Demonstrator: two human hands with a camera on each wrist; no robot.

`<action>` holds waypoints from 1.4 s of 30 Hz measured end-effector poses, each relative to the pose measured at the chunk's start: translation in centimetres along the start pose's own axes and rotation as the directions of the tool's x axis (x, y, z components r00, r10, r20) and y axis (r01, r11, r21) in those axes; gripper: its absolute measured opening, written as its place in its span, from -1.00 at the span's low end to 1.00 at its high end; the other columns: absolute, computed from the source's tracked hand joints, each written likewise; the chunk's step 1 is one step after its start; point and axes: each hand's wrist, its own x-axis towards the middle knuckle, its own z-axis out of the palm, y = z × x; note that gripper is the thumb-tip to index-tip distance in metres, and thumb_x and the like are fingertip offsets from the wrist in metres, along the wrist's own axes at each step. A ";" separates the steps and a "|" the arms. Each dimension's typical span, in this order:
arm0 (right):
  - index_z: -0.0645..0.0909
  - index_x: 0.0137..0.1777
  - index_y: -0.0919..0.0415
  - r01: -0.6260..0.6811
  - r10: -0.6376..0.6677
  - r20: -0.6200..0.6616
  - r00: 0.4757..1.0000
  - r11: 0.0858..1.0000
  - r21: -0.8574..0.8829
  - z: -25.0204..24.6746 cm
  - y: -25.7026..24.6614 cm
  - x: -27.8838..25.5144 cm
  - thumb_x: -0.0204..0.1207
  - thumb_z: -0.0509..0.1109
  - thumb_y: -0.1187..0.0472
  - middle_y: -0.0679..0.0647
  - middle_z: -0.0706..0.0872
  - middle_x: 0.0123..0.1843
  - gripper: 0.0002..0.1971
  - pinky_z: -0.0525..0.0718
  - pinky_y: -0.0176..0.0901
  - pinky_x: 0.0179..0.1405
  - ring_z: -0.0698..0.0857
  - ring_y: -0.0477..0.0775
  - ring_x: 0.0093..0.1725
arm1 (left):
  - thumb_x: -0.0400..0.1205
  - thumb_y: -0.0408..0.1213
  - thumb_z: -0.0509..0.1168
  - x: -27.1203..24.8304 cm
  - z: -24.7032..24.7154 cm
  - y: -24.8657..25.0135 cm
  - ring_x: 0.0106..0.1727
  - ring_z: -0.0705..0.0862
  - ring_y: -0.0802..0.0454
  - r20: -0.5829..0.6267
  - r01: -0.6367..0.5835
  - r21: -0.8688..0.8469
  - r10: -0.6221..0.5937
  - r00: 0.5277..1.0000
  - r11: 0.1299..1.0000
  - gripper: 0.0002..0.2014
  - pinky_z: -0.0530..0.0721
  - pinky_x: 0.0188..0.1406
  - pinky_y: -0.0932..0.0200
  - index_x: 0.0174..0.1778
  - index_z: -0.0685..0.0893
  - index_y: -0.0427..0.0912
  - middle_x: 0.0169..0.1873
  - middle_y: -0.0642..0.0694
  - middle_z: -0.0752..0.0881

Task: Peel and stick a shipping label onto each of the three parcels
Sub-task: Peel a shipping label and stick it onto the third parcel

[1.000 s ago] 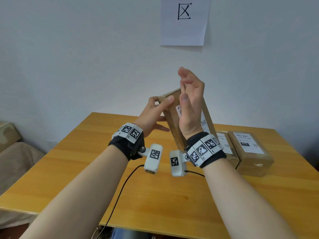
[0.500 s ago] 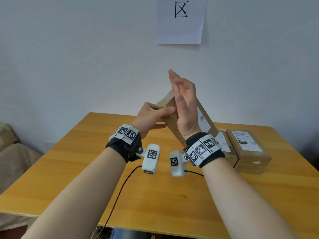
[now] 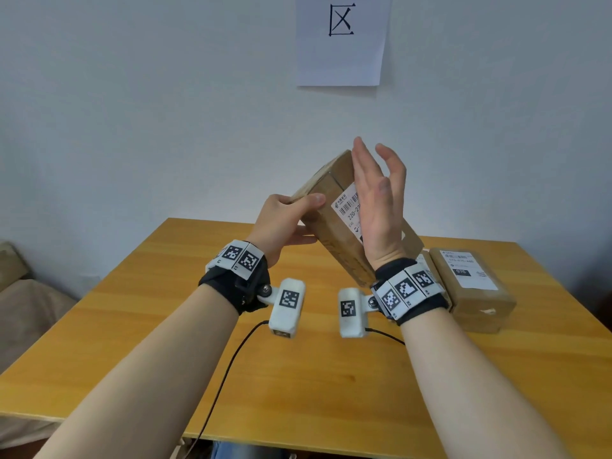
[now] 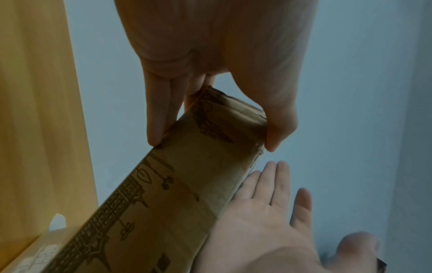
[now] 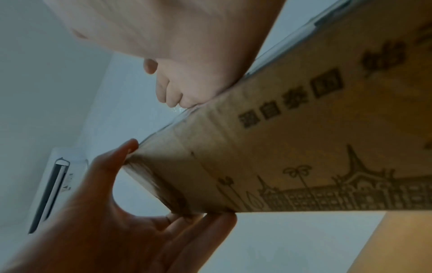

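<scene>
A brown printed cardboard parcel (image 3: 334, 233) is held tilted in the air above the table. My left hand (image 3: 288, 220) grips its upper left end, thumb on the near face and fingers behind; the left wrist view shows the same pinch on the parcel (image 4: 187, 175). A white shipping label (image 3: 347, 207) sits on the face turned towards me. My right hand (image 3: 377, 200) lies flat with straight fingers against that face, covering part of the label. In the right wrist view its edge rests on the parcel (image 5: 304, 147). Two labelled parcels (image 3: 470, 286) lie on the table at right.
The wooden table (image 3: 298, 376) stretches below my arms, with a black cable (image 3: 231, 362) running off its front edge. A white sheet (image 3: 342, 38) with a black mark hangs on the wall. A beige cushion (image 3: 20, 293) lies at far left.
My right hand has slid rightwards over the labelled face and its fingers have straightened, so more of the label shows. The parcel has turned a little in my left hand's grip.
</scene>
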 end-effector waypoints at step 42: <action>0.76 0.23 0.43 -0.233 0.231 0.032 0.972 0.956 0.178 0.2 0.0 -0.2 0.63 0.28 -0.27 0.40 0.78 0.35 -0.31 0.59 0.16 0.58 0.71 0.38 0.48 | 0.65 0.00 0.54 0.5 -1.3 -0.2 -0.03 0.92 -0.24 -0.160 0.038 -0.022 -0.041 0.986 0.999 -0.61 0.93 -0.04 -0.26 0.10 0.66 -0.25 -0.03 -0.17 0.78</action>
